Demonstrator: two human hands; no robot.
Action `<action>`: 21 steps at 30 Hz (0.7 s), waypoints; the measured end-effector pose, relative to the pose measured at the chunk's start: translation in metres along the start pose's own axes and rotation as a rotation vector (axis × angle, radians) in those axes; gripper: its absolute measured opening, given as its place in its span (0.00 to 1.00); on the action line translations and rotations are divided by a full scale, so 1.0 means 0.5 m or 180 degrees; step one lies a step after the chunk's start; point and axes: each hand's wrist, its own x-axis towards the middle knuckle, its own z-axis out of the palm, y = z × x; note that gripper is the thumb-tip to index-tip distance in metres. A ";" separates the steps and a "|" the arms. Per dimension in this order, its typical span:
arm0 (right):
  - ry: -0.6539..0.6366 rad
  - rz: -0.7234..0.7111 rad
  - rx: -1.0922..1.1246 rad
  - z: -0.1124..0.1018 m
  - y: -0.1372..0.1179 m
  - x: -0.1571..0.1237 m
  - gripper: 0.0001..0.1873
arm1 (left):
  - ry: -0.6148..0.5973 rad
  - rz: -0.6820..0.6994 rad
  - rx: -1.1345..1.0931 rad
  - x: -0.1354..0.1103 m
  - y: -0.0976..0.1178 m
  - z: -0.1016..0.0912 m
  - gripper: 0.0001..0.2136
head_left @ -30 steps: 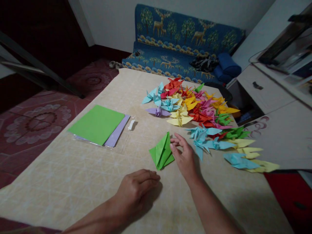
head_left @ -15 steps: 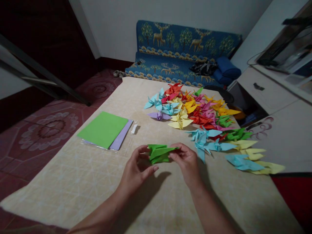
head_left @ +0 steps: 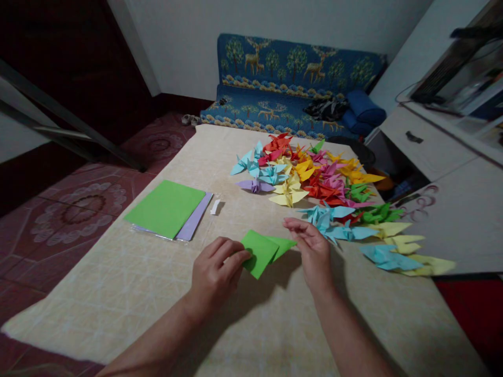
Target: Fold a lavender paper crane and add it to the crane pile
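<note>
A folded green sheet of origami paper (head_left: 259,253) is held above the table, with a square flap facing me and a pointed flap out to the right. My left hand (head_left: 218,264) pinches its left corner between thumb and fingers. Just off the right point hovers my right hand (head_left: 312,251), its fingers apart and nothing visible in them. Several folded paper cranes in blue, yellow, red, pink, orange and green lie beyond and to the right, among them a purple crane (head_left: 255,186) and a blue crane (head_left: 391,256).
A stack of green paper (head_left: 167,207) and purple paper (head_left: 192,222) lies on the cloth-covered table (head_left: 129,298) at left. Beside it is a small white strip (head_left: 215,207). Behind the table stands a blue patterned sofa (head_left: 271,99); a white cabinet (head_left: 444,220) is at right.
The green paper has turned from edge-on, with its flaps raised, to a flat square face with a point. My right hand has let go and moved slightly right; the left hand now grips from above.
</note>
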 end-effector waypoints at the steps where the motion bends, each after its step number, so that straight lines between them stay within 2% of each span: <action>1: 0.0243 -0.0028 -0.0187 -0.009 0.011 0.000 0.10 | -0.0264 0.0045 0.0159 -0.010 0.007 0.001 0.09; 3: 0.0429 -0.0123 -0.0664 -0.025 0.023 -0.009 0.13 | -0.0759 0.0121 0.0187 -0.034 0.024 0.003 0.08; 5: 0.0393 -0.0357 -0.1018 -0.027 0.015 -0.030 0.14 | -0.0921 0.0164 -0.0060 -0.058 0.040 0.002 0.09; 6: 0.0249 -0.0495 -0.1197 -0.022 0.004 -0.043 0.15 | -0.0983 0.0147 -0.0147 -0.068 0.046 0.001 0.10; 9: -0.0579 -0.0999 -0.1875 0.012 -0.045 -0.086 0.20 | -0.1092 0.0104 -0.0195 -0.083 0.053 0.000 0.18; 11: -0.1309 -0.1160 -0.2386 0.040 -0.072 -0.111 0.23 | -0.1134 0.0050 -0.0207 -0.085 0.051 0.003 0.20; 13: -0.1761 -0.1275 -0.2718 0.061 -0.082 -0.130 0.26 | -0.1127 -0.0043 -0.0239 -0.085 0.047 0.007 0.19; 15: -0.2082 -0.1223 -0.2972 0.070 -0.075 -0.144 0.34 | -0.1180 -0.0089 -0.0259 -0.086 0.043 0.010 0.20; 18: -0.2200 -0.1130 -0.3248 0.058 -0.050 -0.155 0.44 | -0.1407 -0.0030 -0.0189 -0.089 0.041 0.008 0.22; 21: -0.2165 -0.1090 -0.3479 0.030 -0.030 -0.156 0.48 | -0.1442 0.0069 -0.0034 -0.091 0.041 0.004 0.21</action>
